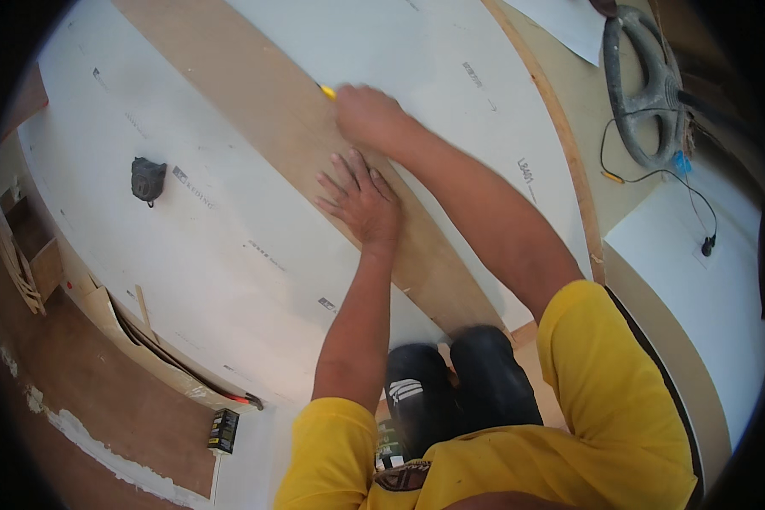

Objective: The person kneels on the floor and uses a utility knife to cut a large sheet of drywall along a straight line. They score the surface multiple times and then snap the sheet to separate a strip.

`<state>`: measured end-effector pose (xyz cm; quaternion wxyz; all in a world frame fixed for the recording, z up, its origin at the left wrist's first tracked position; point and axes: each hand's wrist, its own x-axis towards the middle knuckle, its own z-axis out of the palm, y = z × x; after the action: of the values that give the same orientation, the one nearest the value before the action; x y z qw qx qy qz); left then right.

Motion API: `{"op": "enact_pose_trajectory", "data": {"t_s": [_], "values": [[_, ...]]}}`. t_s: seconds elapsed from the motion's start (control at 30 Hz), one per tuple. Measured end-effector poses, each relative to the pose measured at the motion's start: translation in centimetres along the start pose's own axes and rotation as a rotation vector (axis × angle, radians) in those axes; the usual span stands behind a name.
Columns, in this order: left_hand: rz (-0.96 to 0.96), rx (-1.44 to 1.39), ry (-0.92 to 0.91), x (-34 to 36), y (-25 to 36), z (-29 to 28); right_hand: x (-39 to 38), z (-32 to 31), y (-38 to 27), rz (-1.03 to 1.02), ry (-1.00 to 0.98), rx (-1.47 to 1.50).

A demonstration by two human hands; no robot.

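A long brown board strip (221,93) lies slantwise across a large white printed panel (255,204). My left hand (361,200) presses flat on the strip, its fingers spread. Just beyond it, my right hand (370,116) is closed at the strip's right edge, slightly blurred. From its far side pokes the yellow end of a slim tool (327,91). The rest of that tool is hidden in the fist, so its exact kind does not show. On the panel to the left sits a black tape measure (149,180), away from both hands.
A grey mixer-like tool with a looped handle (625,102) stands at the upper right, its black cable and plug (707,246) trailing over a pale surface. Wood offcuts (136,336) and a small black box (223,431) are at the lower left. My knees (493,374) are at the panel's near edge.
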<state>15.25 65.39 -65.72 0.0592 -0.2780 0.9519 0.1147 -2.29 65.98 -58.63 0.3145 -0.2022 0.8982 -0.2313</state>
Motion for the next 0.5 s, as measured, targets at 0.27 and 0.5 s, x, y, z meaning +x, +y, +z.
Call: {"op": "enact_pose_trajectory", "data": {"t_s": [0.27,0.5], "values": [[0.01,0.01,-0.035,0.1,-0.7,0.9,-10.6,4.4,4.7,0.139,-0.03,0.077],[0.062,-0.036,0.056,-6.3,0.8,0.9,-10.3,5.3,5.1,0.086,0.052,-0.023]]}}
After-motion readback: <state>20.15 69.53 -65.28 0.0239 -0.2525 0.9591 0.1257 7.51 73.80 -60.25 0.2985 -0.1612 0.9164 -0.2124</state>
